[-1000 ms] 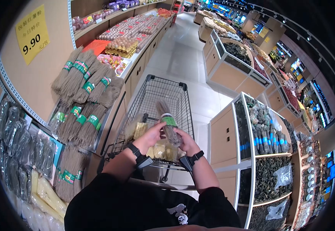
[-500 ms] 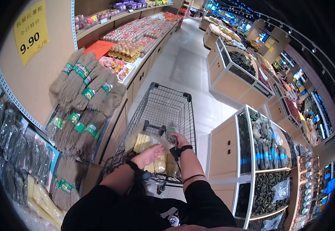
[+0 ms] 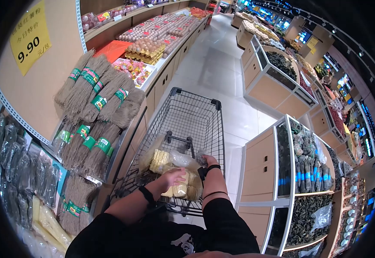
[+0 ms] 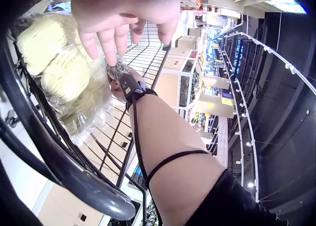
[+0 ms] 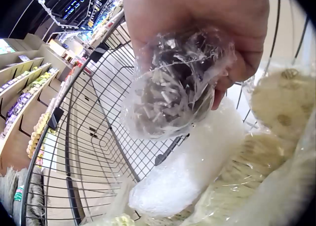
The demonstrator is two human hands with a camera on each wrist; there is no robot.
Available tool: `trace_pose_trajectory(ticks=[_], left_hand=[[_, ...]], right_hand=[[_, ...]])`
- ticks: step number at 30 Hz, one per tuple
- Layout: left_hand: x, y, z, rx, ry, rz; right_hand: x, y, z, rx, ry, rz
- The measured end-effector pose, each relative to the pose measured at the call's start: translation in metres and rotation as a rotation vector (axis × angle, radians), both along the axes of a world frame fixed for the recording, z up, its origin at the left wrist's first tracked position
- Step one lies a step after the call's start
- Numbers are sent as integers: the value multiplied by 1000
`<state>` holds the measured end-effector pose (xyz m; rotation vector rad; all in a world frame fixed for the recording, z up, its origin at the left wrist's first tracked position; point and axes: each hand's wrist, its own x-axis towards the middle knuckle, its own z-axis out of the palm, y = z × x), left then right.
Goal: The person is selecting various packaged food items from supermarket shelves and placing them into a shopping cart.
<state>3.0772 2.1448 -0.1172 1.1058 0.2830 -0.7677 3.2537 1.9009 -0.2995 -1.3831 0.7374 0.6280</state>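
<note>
My right hand (image 3: 209, 161) grips a plastic-wrapped bundle of grey-brown dried vermicelli (image 5: 168, 97) inside the shopping cart (image 3: 219, 124), by its right side. In the right wrist view the bundle's cut end faces the camera through crinkled clear film. Spread over the near part of the cart, my left hand (image 3: 172, 179) holds nothing, its fingers loosely extended. Below it lie clear bags of pale yellow noodle cakes (image 4: 64, 78). A white translucent bag (image 5: 173, 181) rests beside them, under the right hand.
Vermicelli bundles with green bands (image 3: 95, 103) are stacked on the left shelf, past dark bagged goods (image 3: 11, 142). Egg trays (image 3: 144, 51) line the counter beyond. Right of the cart stands a wooden display cabinet (image 3: 258, 163) with dark dried goods. A tiled aisle (image 3: 213, 64) runs ahead.
Both hands were holding the vermicelli bundle over the cart. The left hand has let go and moved to the left, while the right hand has carried the bundle lower toward the cart's right side.
</note>
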Motion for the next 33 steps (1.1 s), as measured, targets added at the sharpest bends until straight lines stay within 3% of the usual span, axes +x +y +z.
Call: trace_pose_trajectory(ticks=[2, 4, 5, 6, 8, 10, 12, 15, 21, 22, 23, 25, 26, 27, 28, 33], left_hand=[[-1, -1, 0, 10, 11, 6], [-3, -1, 0, 34, -4, -6], [-4, -2, -2, 35, 1, -8], [-3, -2, -3, 63, -12, -26], [-1, -4, -6, 92, -31, -46], [-3, -4, -7, 112, -37, -31], [-5, -3, -7, 109, -44, -29], [-9, -3, -9, 111, -56, -22], [-11, 0, -16, 126, -105, -18], [-11, 0, -14, 117, -109, -21], [-12, -1, -2, 79, -104, 10], [-9, -5, -2, 66, -193, 82], [-10, -5, -1, 50, -261, 118], [-11, -6, 9, 58, -269, 168], [-12, -6, 21, 43, -378, 211], [-27, 28, 115, 12, -684, 357]], right_hand=[[3, -5, -26, 12, -26, -12], [2, -8, -41, -144, -164, -8], [11, -11, -90, -454, -325, -100], [3, -7, -70, -453, -322, -102], [-13, 7, 0, -722, -345, 200], [-12, 11, 6, -696, -335, 263], [-16, 22, 15, -987, -316, 426], [-26, 30, 36, -1099, -305, 556], [-38, 27, 60, -1140, -403, 692], [-39, 25, 67, -1066, -380, 762], [-26, 13, 49, -1078, -466, 1019], [-32, -1, 48, -893, -680, 773], [-40, -1, 75, -698, -662, 631], [-39, -8, 79, -706, -944, 620], [-57, -3, 125, -702, -1015, 608], [-167, -1, 272, -646, -1228, 873]])
